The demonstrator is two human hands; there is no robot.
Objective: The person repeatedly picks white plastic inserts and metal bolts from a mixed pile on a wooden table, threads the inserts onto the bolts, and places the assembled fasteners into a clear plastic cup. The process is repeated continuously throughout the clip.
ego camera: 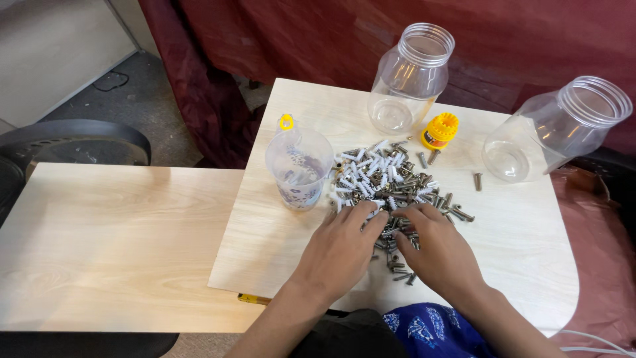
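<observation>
Metal screws and white plugs (387,185) are being raked mid-board by the left hand (344,248) and right hand (440,252), fingers spread flat, nothing gripped. Pieces are likely being pushed off the near edge. Cup (299,169) is crowding the left; jars (409,79) (556,129) and yellow cap (440,130) are standing behind.
</observation>
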